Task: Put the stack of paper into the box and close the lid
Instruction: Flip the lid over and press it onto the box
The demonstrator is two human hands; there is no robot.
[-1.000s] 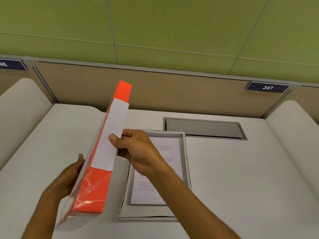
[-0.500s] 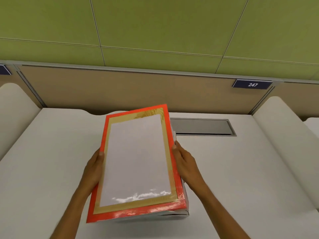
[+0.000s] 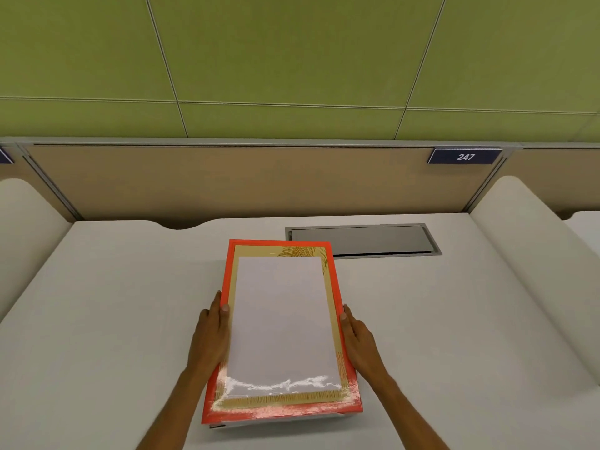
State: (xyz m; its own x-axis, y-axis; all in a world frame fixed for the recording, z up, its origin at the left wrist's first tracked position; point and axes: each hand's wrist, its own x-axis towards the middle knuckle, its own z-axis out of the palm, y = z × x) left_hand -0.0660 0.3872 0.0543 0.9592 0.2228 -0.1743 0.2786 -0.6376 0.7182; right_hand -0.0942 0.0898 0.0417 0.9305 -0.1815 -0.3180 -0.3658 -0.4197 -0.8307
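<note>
The orange lid (image 3: 281, 323), with a gold border and a white panel on top, lies flat over the box on the white desk. Only a thin grey strip of the box (image 3: 279, 423) shows under the lid's near edge. The stack of paper is hidden under the lid. My left hand (image 3: 211, 336) presses against the lid's left side, thumb on the top edge. My right hand (image 3: 358, 342) holds the lid's right side the same way.
A grey cable hatch (image 3: 362, 239) is set into the white desk (image 3: 113, 319) just behind the box on the right. A brown partition with a "247" plate (image 3: 465, 156) closes the back. Rounded white dividers stand at both sides.
The lid was tilted upright in both hands beside the open box with paper inside; it has swung down flat onto the box, and both hands now grip its sides.
</note>
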